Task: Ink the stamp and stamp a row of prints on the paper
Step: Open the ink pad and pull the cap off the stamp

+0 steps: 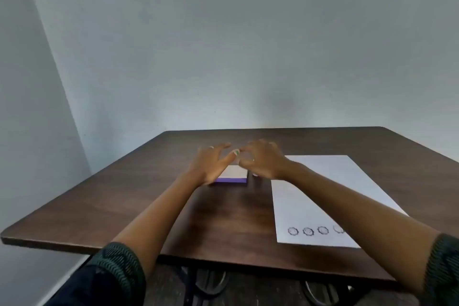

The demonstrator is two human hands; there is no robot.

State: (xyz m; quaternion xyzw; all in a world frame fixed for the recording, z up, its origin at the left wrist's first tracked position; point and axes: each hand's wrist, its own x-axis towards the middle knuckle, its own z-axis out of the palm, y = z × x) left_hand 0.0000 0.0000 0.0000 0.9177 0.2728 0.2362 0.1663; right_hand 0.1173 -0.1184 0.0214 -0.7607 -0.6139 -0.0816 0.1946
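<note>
The ink pad (233, 174), a flat box with a pale top and a purple front edge, lies at mid-table. My left hand (211, 164) hovers over its left side with fingers spread and nothing in them. My right hand (260, 161) is just right of the pad with fingers curled; blur hides whether it holds anything. A small pale object (254, 174), possibly the stamp, peeks out under that hand. The white paper (323, 176) lies to the right. A row of several round prints (308, 231) runs along its near edge, the rightmost partly hidden by my right forearm.
The dark wooden table (149, 206) stands against a plain grey wall, its near edge (223, 259) close to me. Below that edge I see a black metal table base (211, 285) on the floor.
</note>
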